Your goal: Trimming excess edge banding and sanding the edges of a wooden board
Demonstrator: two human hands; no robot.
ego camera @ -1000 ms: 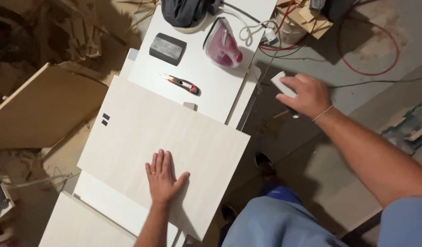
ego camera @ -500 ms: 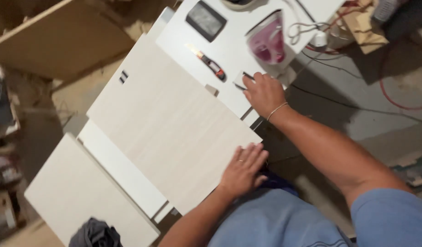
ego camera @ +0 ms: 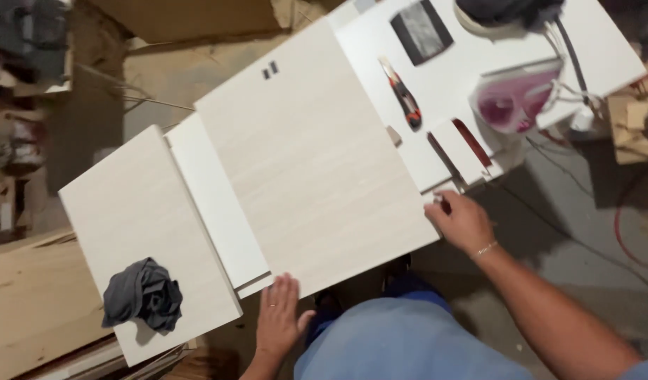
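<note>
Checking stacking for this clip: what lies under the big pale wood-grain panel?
The pale wood-grain panel lies over a white board and the white tabletop. Whatever is beneath its middle is covered.

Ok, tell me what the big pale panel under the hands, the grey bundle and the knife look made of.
Pale panel: likely laminated board, with faint printed wood grain and a matte face; the left hand rests flat at its edge.
Grey bundle: soft cloth, crumpled in folds.
Knife: red and black body, probably plastic; the blade cannot be made out.
</note>
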